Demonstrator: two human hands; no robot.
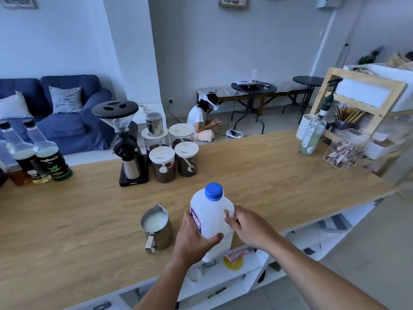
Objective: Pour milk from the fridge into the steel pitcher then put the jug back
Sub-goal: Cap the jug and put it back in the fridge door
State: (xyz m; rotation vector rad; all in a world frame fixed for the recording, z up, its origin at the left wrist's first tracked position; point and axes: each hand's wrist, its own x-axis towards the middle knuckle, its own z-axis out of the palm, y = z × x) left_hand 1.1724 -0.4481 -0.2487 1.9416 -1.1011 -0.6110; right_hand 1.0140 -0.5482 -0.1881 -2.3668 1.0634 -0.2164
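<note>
One long wooden counter point(257, 175) carries the work; the fridge is not in view.

The milk jug point(211, 218) stands upright near the counter's front edge, just right of the steel pitcher point(157, 231) and apart from it. The pitcher holds milk well up its wall, so pouring is judged complete. The step in hand is judged to be lifting the jug for return.

The left hand point(192, 238) wraps the jug's labelled side, thumb across the front face. The right hand point(248, 227) has its fingers curled at the jug's handle point(231, 211). The blue cap point(214, 191) sits on the neck; its tightness cannot be told.

Recommended:
- Confirm the cap is tight before lifting.
- Take the weight through the handle, with the left hand steadying the body.
- Lift straight up and keep the jug upright.
- Carry it off to the right, away from the filled pitcher, which a knock would spill.
</note>
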